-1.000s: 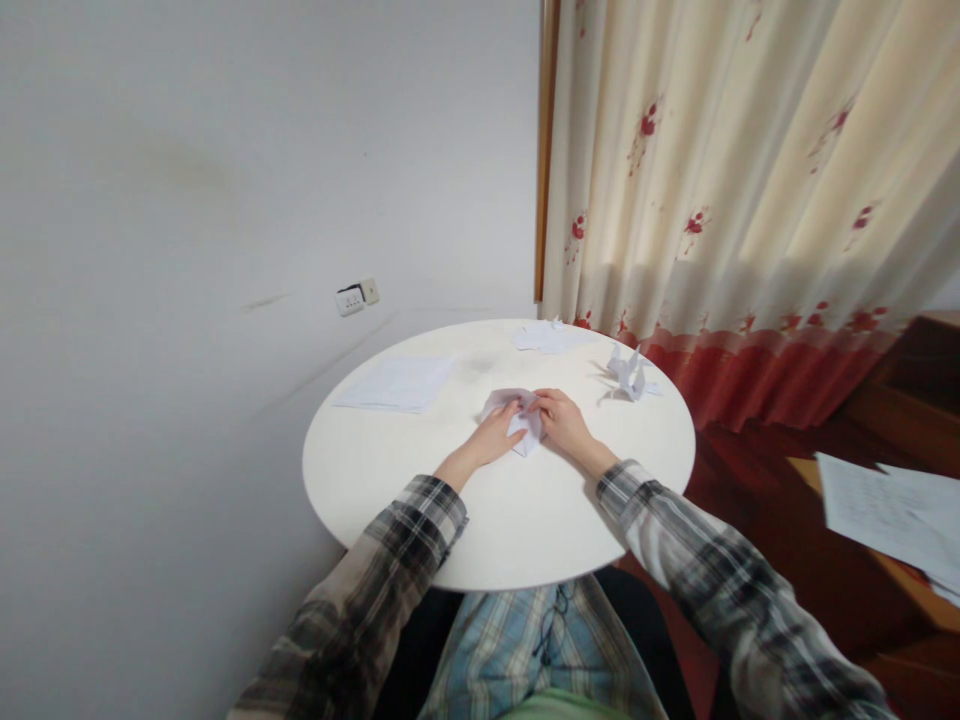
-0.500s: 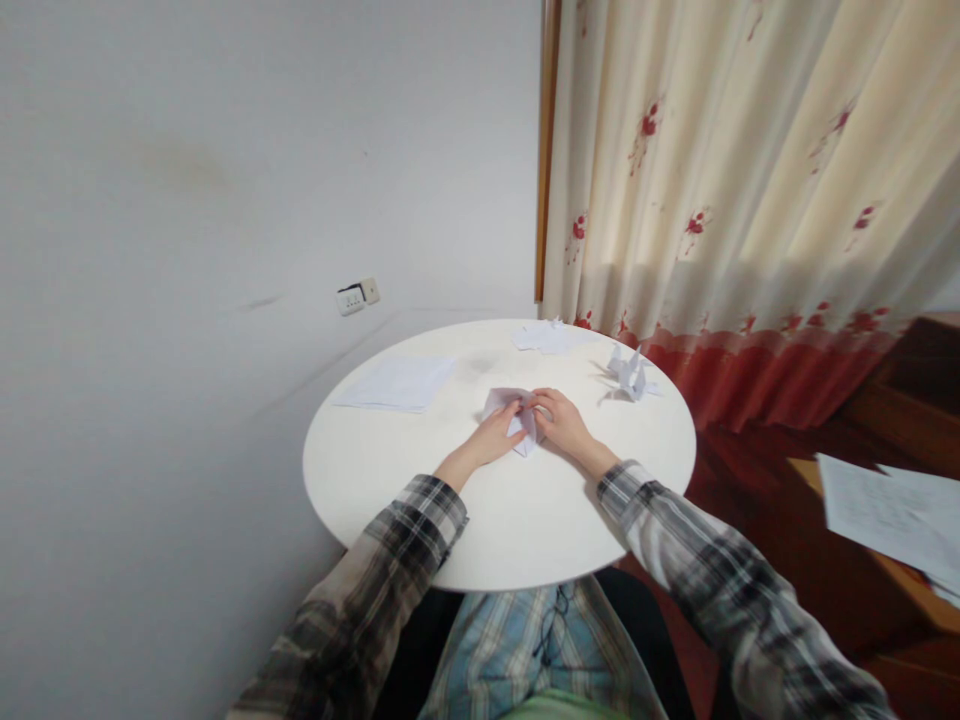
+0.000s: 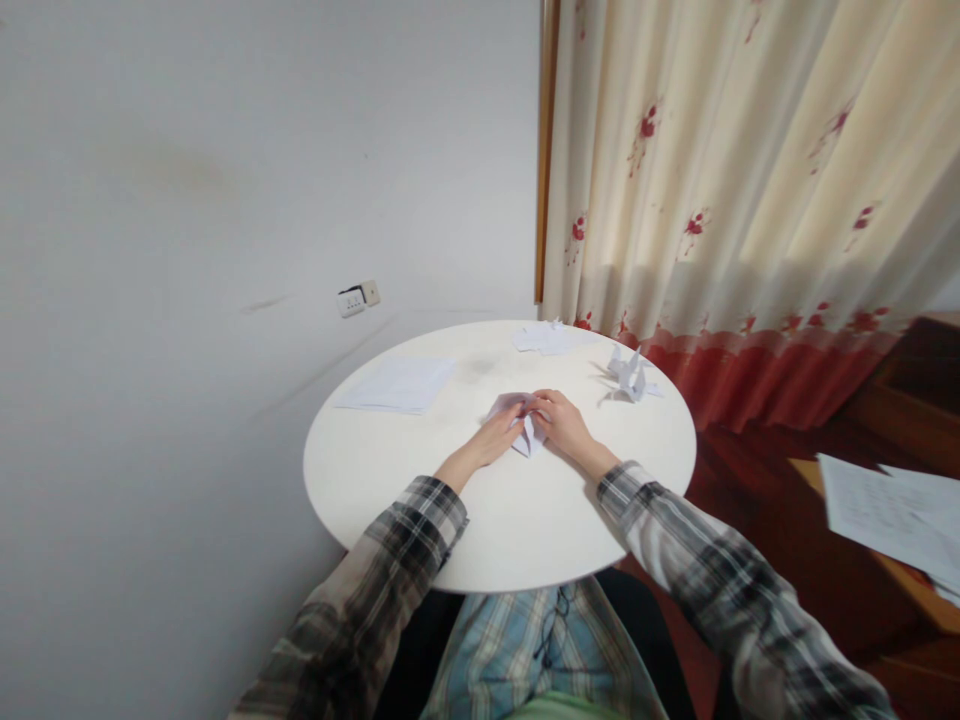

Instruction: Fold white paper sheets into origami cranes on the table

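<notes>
A small, partly folded white paper (image 3: 527,432) lies in the middle of the round white table (image 3: 420,500). My left hand (image 3: 495,437) pinches its left side, with the fingers curled onto the paper. My right hand (image 3: 564,424) presses and grips the right side, its fingers closed over the fold. Both hands meet over the paper, which they hide in large part.
A stack of flat white sheets (image 3: 396,384) lies at the table's left. A finished folded paper figure (image 3: 630,376) stands at the right rim, more folded papers (image 3: 546,336) at the far edge. Curtain (image 3: 750,200) behind; loose sheets (image 3: 892,515) on brown furniture at right.
My hands have drawn a little closer together over the paper, and the paper looks narrower. Nothing else on the table has moved.
</notes>
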`<state>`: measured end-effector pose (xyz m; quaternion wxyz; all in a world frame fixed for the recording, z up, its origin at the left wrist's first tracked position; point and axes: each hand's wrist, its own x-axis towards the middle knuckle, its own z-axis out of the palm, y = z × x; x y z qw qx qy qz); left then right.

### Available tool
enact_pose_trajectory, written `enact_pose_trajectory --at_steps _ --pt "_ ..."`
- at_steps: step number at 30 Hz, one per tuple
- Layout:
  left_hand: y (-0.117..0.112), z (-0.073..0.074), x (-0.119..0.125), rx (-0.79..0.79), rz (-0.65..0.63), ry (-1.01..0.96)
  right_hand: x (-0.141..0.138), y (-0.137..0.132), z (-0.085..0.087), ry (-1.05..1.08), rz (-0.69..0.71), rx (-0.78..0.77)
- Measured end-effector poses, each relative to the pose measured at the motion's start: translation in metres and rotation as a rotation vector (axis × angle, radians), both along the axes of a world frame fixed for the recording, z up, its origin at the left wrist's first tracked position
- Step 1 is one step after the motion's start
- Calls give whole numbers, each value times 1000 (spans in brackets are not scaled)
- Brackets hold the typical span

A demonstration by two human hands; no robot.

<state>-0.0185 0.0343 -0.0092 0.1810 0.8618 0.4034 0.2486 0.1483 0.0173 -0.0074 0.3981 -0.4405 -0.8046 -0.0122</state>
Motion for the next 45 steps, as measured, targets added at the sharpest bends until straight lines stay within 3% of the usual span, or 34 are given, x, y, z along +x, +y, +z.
enact_pose_trajectory --at_steps 7,15,45 --pt "2 -6 -1 46 17 60 -2 -1 1 2 -5 -3" --pt "0 -3 0 97 -9 79 -2 1 -3 12 66 27" --pt "-1 -4 -1 229 -45 176 -2 3 -7 -145 -81 -24"
